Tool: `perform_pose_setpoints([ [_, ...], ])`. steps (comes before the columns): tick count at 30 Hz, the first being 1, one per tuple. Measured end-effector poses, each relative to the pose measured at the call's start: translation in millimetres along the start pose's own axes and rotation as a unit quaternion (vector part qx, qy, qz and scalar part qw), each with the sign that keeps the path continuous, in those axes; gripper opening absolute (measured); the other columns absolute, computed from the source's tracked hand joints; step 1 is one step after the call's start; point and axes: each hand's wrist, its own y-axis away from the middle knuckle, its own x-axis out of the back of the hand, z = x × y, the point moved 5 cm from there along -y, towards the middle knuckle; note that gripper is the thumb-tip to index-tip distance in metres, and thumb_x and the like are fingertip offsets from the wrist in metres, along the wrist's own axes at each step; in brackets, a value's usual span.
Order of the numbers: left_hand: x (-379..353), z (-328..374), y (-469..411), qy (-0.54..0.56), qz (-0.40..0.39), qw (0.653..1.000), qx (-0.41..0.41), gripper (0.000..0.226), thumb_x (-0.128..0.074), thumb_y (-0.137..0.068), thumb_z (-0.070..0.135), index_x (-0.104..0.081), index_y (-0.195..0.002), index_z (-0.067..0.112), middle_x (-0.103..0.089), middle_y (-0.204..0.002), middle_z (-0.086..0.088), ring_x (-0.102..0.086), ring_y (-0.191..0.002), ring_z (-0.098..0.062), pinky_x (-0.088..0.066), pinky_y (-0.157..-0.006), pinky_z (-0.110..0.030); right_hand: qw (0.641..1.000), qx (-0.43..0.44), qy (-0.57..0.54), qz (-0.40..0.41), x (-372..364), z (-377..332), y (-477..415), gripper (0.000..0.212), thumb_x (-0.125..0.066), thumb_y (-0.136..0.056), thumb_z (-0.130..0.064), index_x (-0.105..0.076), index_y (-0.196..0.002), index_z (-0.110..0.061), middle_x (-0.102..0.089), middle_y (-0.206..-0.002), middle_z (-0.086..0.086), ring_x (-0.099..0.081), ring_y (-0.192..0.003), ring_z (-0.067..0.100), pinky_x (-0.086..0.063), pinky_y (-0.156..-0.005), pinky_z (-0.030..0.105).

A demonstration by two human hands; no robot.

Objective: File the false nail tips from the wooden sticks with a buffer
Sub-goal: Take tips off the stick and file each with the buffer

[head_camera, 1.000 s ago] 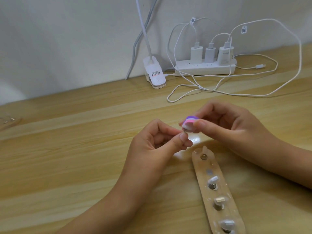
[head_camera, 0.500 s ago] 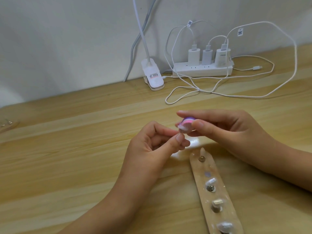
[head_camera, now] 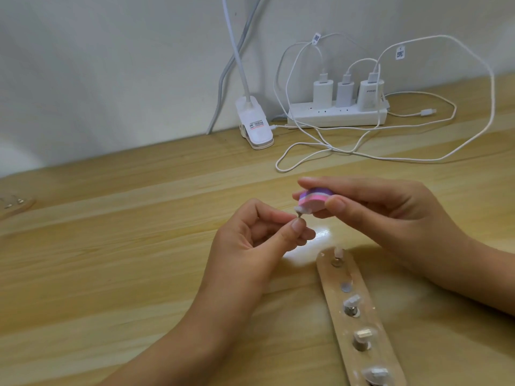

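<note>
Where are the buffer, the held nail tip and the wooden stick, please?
buffer (head_camera: 315,201): head view, pink side.
nail tip (head_camera: 302,210): head view, white top.
wooden stick (head_camera: 335,299): head view, bare wood near left edge.

left hand (head_camera: 259,240) raised, forearm entering from bottom-left; thumb and index pinch the nail tip (head_camera: 301,210) by its stem; other 3 fingers curled toward the palm; right hand (head_camera: 390,215) opposite, forearm entering from the right edge; index laid straight along the top of the buffer (head_camera: 315,198), thumb on its near side, gripping it; remaining fingers folded beneath; the 2 hands sit close, buffer's lower edge touching the nail tip
</note>
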Motion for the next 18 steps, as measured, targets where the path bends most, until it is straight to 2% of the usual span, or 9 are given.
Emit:
perform_pose_setpoints([
  [4, -0.6, 0.6, 0.2, -0.003, 0.000, 1.000, -0.009, 0.024, -0.071, -0.078, 0.022, -0.060, -0.088, 0.003, -0.076, -0.081, -0.007, -0.073, -0.080, -0.016, -0.054, -0.071, -0.018, 0.999, -0.019, 0.029, -0.016, -1.4, 4.0, -1.3, 0.030, -0.065, -0.084, -0.031, -0.070, -0.113, -0.026, -0.074, -0.107, -0.015, -0.067, -0.104, 0.001, -0.047, -0.088, 0.012],
  [7, 1.1, 2.0, -0.2, -0.001, 0.009, 1.000, -0.020, 0.018, -0.070, -0.079, 0.022, -0.060, -0.086, 0.008, -0.076, -0.080, -0.008, -0.073, -0.079, -0.017, -0.053, -0.070, -0.018, 0.997, 0.021, 0.067, -0.012, -1.9, 0.3, -1.1, 0.029, -0.064, -0.087, -0.029, -0.068, -0.116, -0.025, -0.074, -0.109, -0.012, -0.067, -0.105, 0.005, -0.048, -0.088, 0.013],
  [10, 3.1, 0.7, -0.4, 0.002, 0.012, 1.000, -0.015, 0.017, -0.070, -0.079, 0.022, -0.061, -0.086, 0.010, -0.076, -0.080, -0.008, -0.073, -0.079, -0.016, -0.053, -0.070, -0.017, 1.000, -0.005, -0.012, 0.009, 1.8, 2.7, -1.4, 0.031, -0.064, -0.084, -0.028, -0.069, -0.114, -0.023, -0.075, -0.106, -0.011, -0.069, -0.101, 0.005, -0.050, -0.087, 0.014],
  [12, 2.0, 0.2, -0.2, 0.004, 0.006, 1.000, -0.012, 0.018, -0.071, -0.079, 0.022, -0.062, -0.086, 0.009, -0.076, -0.080, -0.008, -0.073, -0.079, -0.015, -0.052, -0.069, -0.017, 0.999, 0.006, -0.036, 0.026, 4.7, 1.1, -0.7, 0.032, -0.062, -0.087, -0.023, -0.068, -0.118, -0.017, -0.074, -0.110, -0.007, -0.070, -0.103, 0.007, -0.050, -0.088, 0.014],
  [15, -0.5, 0.2, 0.9, 0.002, -0.008, 1.000, -0.012, 0.018, -0.072, -0.078, 0.023, -0.063, -0.089, 0.011, -0.076, -0.082, -0.007, -0.073, -0.081, -0.014, -0.052, -0.070, -0.016, 1.000, 0.025, 0.018, -0.006, -0.2, -3.0, 0.0, 0.030, -0.060, -0.090, -0.022, -0.066, -0.119, -0.017, -0.073, -0.113, -0.006, -0.067, -0.106, 0.007, -0.048, -0.090, 0.014],
  [18, -1.6, 0.9, 0.8, -0.002, -0.018, 1.000, -0.012, 0.012, -0.072, -0.078, 0.024, -0.069, -0.089, 0.020, -0.076, -0.083, -0.005, -0.073, -0.083, -0.014, -0.052, -0.073, -0.015, 0.999, -0.005, 0.035, -0.012, -0.6, 1.5, -2.1, 0.029, -0.062, -0.087, -0.024, -0.069, -0.115, -0.022, -0.073, -0.110, -0.007, -0.066, -0.105, 0.005, -0.047, -0.090, 0.012],
])
